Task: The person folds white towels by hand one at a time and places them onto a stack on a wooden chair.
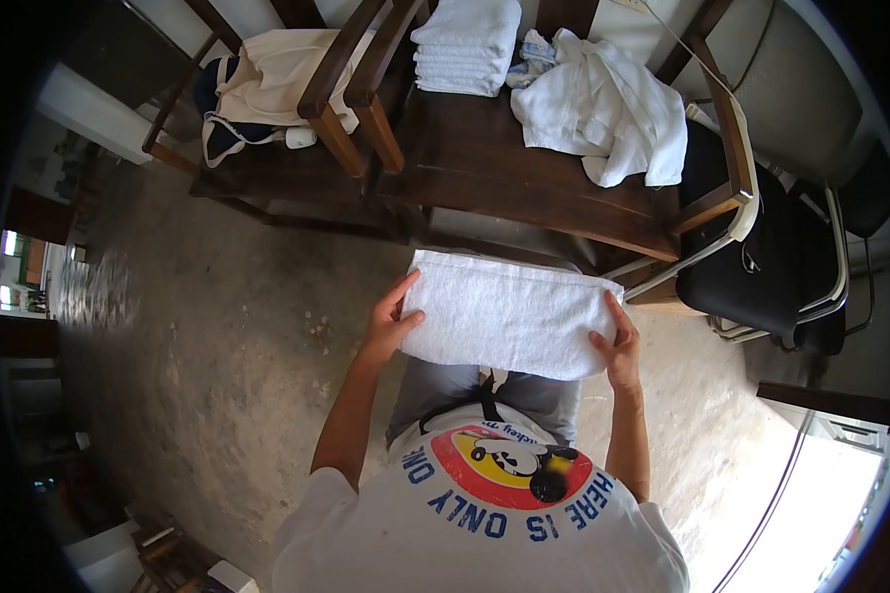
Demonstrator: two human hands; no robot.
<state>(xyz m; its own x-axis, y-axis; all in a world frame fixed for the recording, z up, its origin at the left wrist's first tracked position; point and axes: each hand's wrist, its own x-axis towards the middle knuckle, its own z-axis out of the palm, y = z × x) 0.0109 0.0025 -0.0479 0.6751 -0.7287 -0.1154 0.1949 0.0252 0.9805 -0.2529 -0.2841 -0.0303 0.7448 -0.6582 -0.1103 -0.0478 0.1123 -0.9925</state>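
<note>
A white towel (509,314), folded into a wide rectangle, is stretched out level above my lap. My left hand (394,318) grips its left edge, with the thumb on top and fingers at the upper corner. On the right edge, my right hand (618,341) holds it the same way. Beyond the towel, a dark wooden bench (504,168) bears a neat stack of folded white towels (465,49) and, to the right of it, a loose heap of white cloth (603,104). A small patterned cloth (532,61) lies between them.
A wooden armchair (257,178) at the upper left holds a cream cloth bag (272,84). Black chairs with metal frames (737,282) stand at the right of the bench. Concrete floor (218,326) extends to the left. A bright doorway is at the lower right.
</note>
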